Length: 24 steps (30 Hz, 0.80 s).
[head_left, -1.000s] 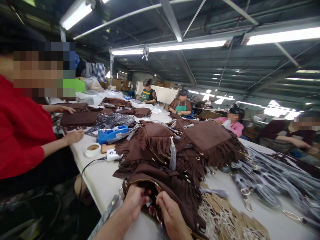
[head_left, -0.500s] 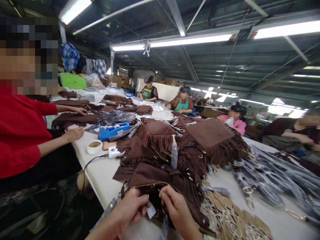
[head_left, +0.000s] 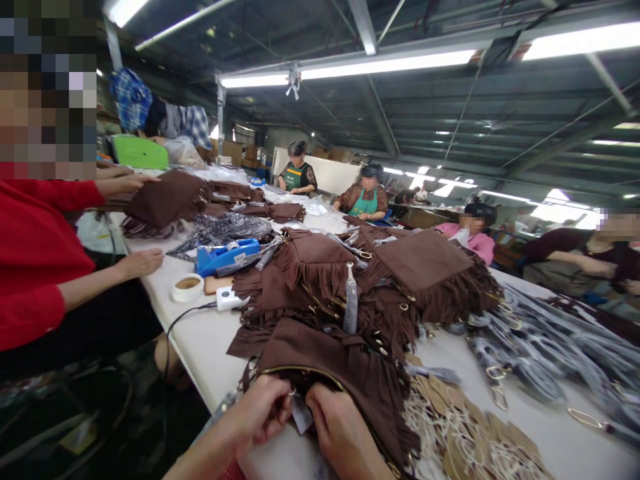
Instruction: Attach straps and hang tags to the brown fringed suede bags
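brown bag (head_left: 320, 345) beside tags (head_left: 461, 443); left hand (head_left: 265, 408), right hand (head_left: 336, 420) fingers curled at it, grip hidden

Lettering Present, None of It Legible

No word, brand or number can be read. Pale lettering shows on the front of a dark green apron (head_left: 294, 179) worn by a person at the back, too small to make out. A pale label (head_left: 240, 259) on the blue tape dispenser (head_left: 220, 256) is also unreadable, as is a small dark mark on the white device (head_left: 229, 299) on the bench (head_left: 205, 340).
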Each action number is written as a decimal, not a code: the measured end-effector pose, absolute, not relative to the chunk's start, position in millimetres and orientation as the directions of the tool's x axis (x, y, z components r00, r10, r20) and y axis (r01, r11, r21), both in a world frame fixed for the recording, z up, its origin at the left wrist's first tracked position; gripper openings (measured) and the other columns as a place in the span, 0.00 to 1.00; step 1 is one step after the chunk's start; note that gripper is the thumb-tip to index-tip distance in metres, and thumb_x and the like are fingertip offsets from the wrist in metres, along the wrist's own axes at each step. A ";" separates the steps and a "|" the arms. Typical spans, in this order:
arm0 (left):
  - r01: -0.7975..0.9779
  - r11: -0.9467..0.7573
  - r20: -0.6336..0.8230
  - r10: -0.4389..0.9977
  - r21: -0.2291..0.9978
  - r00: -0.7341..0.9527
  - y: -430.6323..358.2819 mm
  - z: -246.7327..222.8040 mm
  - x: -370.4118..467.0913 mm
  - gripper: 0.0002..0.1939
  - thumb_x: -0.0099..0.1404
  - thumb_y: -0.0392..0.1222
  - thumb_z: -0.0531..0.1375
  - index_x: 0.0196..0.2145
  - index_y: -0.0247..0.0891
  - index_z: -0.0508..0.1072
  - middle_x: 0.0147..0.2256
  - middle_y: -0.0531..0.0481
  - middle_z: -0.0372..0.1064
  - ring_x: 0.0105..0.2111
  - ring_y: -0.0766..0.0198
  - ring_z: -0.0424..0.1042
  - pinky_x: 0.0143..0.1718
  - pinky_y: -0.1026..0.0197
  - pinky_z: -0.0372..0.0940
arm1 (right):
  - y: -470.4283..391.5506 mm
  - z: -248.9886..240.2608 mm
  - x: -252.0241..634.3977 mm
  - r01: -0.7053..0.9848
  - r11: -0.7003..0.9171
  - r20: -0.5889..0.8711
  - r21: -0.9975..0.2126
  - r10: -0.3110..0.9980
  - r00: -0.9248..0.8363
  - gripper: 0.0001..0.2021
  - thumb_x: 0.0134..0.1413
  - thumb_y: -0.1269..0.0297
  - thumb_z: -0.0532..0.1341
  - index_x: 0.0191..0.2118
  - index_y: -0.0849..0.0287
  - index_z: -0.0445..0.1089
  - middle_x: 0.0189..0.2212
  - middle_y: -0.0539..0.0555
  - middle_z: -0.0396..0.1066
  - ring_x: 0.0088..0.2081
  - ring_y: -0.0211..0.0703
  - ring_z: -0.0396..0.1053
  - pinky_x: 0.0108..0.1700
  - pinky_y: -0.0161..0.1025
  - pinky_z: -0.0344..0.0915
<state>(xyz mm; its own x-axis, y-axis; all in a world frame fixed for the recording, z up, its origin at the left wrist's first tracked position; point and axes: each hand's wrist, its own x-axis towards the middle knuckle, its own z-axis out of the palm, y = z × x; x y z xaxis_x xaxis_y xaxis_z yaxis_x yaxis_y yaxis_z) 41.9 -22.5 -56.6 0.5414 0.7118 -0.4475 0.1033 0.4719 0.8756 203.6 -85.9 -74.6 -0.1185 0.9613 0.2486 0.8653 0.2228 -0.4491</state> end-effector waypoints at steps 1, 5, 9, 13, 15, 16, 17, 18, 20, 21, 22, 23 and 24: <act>0.104 0.473 -0.448 0.711 0.875 0.542 -22.4 -57.3 41.8 0.19 0.46 0.59 0.55 0.16 0.39 0.62 0.13 0.58 0.55 0.09 0.76 0.46 0.11 0.67 0.32 | -85.9 -73.9 203.0 0.857 0.223 0.248 -0.464 0.962 -0.115 0.15 0.65 0.68 0.47 0.30 0.57 0.66 0.23 0.55 0.69 0.26 0.45 0.66 0.28 0.39 0.46; 0.091 0.487 -0.452 0.702 0.868 0.550 -22.1 -57.7 40.7 0.19 0.47 0.59 0.55 0.18 0.39 0.61 0.14 0.58 0.56 0.09 0.76 0.45 0.12 0.67 0.31 | -85.1 -71.4 198.2 0.762 0.233 0.237 -0.604 0.966 -0.107 0.15 0.65 0.66 0.47 0.29 0.57 0.65 0.24 0.53 0.68 0.27 0.43 0.64 0.29 0.38 0.49; 0.076 0.526 -0.464 0.662 0.847 0.589 -21.3 -56.2 39.2 0.21 0.46 0.61 0.57 0.19 0.39 0.61 0.15 0.58 0.57 0.10 0.77 0.45 0.13 0.67 0.29 | -82.7 -72.5 191.8 0.639 0.172 0.172 -0.750 0.983 -0.063 0.14 0.64 0.62 0.48 0.28 0.56 0.63 0.22 0.50 0.64 0.26 0.41 0.61 0.29 0.36 0.52; 0.063 0.600 -0.491 0.585 0.798 0.646 -20.6 -56.0 38.4 0.24 0.44 0.64 0.58 0.22 0.39 0.62 0.17 0.58 0.56 0.12 0.76 0.47 0.14 0.68 0.29 | -80.5 -77.6 188.2 0.579 0.119 0.136 -0.807 0.991 -0.014 0.14 0.64 0.61 0.48 0.28 0.56 0.62 0.23 0.49 0.62 0.26 0.41 0.60 0.29 0.36 0.52; 0.059 0.618 -0.498 0.570 0.784 0.654 -21.1 -56.9 39.2 0.26 0.46 0.67 0.57 0.24 0.39 0.62 0.18 0.58 0.57 0.12 0.75 0.48 0.14 0.68 0.29 | -79.6 -80.0 187.6 0.563 0.121 0.139 -0.818 0.990 -0.011 0.14 0.64 0.60 0.48 0.28 0.56 0.62 0.22 0.49 0.62 0.26 0.41 0.59 0.29 0.35 0.52; 0.056 0.619 -0.499 0.573 0.784 0.651 -21.6 -57.7 40.1 0.27 0.47 0.69 0.56 0.24 0.39 0.62 0.18 0.58 0.57 0.12 0.75 0.47 0.14 0.68 0.29 | -79.2 -80.9 187.4 0.559 0.128 0.146 -0.820 0.989 -0.012 0.14 0.64 0.60 0.48 0.28 0.56 0.62 0.22 0.49 0.62 0.26 0.41 0.59 0.29 0.36 0.53; 0.052 0.617 -0.499 0.580 0.785 0.644 -22.1 -58.8 41.3 0.28 0.48 0.70 0.55 0.24 0.39 0.62 0.18 0.58 0.57 0.12 0.75 0.47 0.14 0.69 0.29 | -78.8 -81.7 187.2 0.559 0.136 0.156 -0.818 0.988 -0.012 0.14 0.64 0.60 0.48 0.28 0.56 0.63 0.22 0.49 0.63 0.26 0.41 0.60 0.29 0.36 0.53; 0.047 0.611 -0.496 0.594 0.790 0.633 -22.5 -60.4 42.8 0.30 0.48 0.72 0.55 0.24 0.39 0.62 0.18 0.58 0.57 0.12 0.75 0.46 0.14 0.69 0.29 | -78.3 -82.2 186.9 0.564 0.145 0.169 -0.813 0.986 -0.010 0.15 0.64 0.61 0.48 0.28 0.56 0.63 0.23 0.49 0.64 0.26 0.42 0.61 0.29 0.36 0.53; 0.057 0.576 -0.491 0.637 0.816 0.594 -23.0 -64.3 45.8 0.34 0.48 0.77 0.52 0.23 0.39 0.62 0.17 0.58 0.56 0.12 0.75 0.44 0.14 0.68 0.30 | -77.3 -82.8 186.0 0.586 0.161 0.197 -0.795 0.980 -0.002 0.15 0.64 0.61 0.48 0.28 0.56 0.64 0.23 0.51 0.66 0.27 0.43 0.63 0.30 0.36 0.54; 0.080 0.546 -0.488 0.662 0.834 0.570 -23.0 -66.5 47.0 0.36 0.49 0.79 0.50 0.22 0.39 0.62 0.16 0.58 0.56 0.12 0.75 0.45 0.13 0.68 0.31 | -76.7 -82.7 185.4 0.600 0.168 0.211 -0.782 0.978 0.002 0.15 0.64 0.61 0.48 0.28 0.56 0.65 0.24 0.51 0.67 0.27 0.43 0.63 0.30 0.36 0.55; 0.114 0.507 -0.481 0.688 0.854 0.543 -22.8 -68.5 47.8 0.37 0.49 0.81 0.48 0.21 0.39 0.62 0.15 0.58 0.55 0.11 0.74 0.45 0.13 0.68 0.32 | -76.2 -82.5 184.8 0.615 0.173 0.223 -0.769 0.975 0.004 0.16 0.64 0.61 0.48 0.28 0.56 0.65 0.24 0.52 0.68 0.27 0.43 0.64 0.31 0.36 0.56; 0.158 0.455 -0.465 0.716 0.876 0.521 -22.5 -70.1 47.8 0.38 0.51 0.81 0.46 0.20 0.40 0.62 0.14 0.57 0.55 0.11 0.73 0.46 0.13 0.67 0.34 | -75.6 -82.3 184.2 0.631 0.179 0.232 -0.755 0.973 0.003 0.16 0.64 0.61 0.48 0.28 0.57 0.66 0.25 0.53 0.69 0.27 0.44 0.65 0.31 0.36 0.56; 0.203 0.393 -0.440 0.742 0.897 0.506 -22.3 -71.0 47.2 0.37 0.53 0.81 0.45 0.18 0.40 0.62 0.13 0.56 0.54 0.10 0.72 0.47 0.13 0.66 0.36 | -74.9 -81.9 183.6 0.648 0.188 0.244 -0.738 0.970 -0.003 0.16 0.64 0.62 0.47 0.29 0.57 0.67 0.25 0.54 0.70 0.28 0.44 0.65 0.31 0.36 0.57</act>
<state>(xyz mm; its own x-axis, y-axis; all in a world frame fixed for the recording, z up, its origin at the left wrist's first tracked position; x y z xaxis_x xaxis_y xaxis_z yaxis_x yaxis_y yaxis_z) 47.2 -22.3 -71.0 0.5062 0.7420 -0.4395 0.2033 0.3926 0.8970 183.6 -74.9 -81.9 -0.0035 0.9698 0.2437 0.6479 0.1878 -0.7382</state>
